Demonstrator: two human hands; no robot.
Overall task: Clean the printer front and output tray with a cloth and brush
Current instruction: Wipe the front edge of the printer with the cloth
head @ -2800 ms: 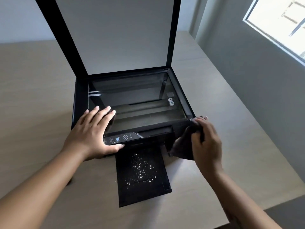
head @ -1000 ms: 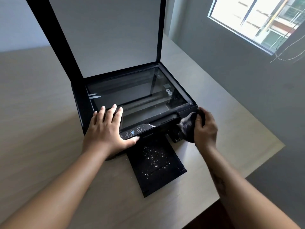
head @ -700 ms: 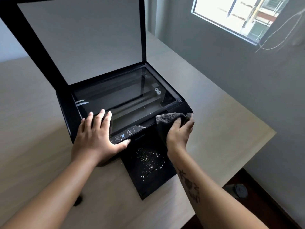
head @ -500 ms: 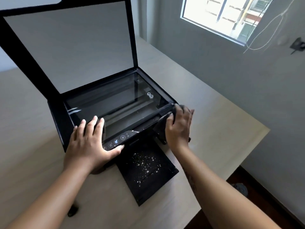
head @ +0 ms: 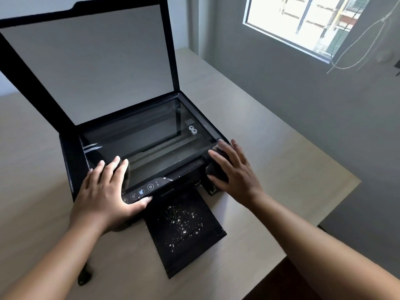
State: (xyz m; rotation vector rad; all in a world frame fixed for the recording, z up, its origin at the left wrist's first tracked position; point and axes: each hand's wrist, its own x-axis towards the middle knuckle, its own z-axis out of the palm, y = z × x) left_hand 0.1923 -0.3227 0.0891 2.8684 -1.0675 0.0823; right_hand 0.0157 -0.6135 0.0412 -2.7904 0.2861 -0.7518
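A: Bracing the printer (head: 70, 161) at centre-left, the left hand (head: 106, 191) lies flat, fingers straight on the glass edge, thumb by the control panel (head: 147, 189), gripping nothing.
B: Good; mind those buttons. The output tray (head: 184, 256)?
A: Lower centre, speckled with white crumbs, not yet cleaned.
B: And the right hand (head: 236, 174)?
A: Right of centre, fingers spread, pressing the dark cloth (head: 217, 171) onto the front corner. I'd wipe leftward in short strokes.
B: Room?
A: Bare table (head: 281, 169) rightward, though its edge runs near the tray.

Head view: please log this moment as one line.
left hand flat on black printer; right hand presses dark cloth on front corner; output tray white-specked
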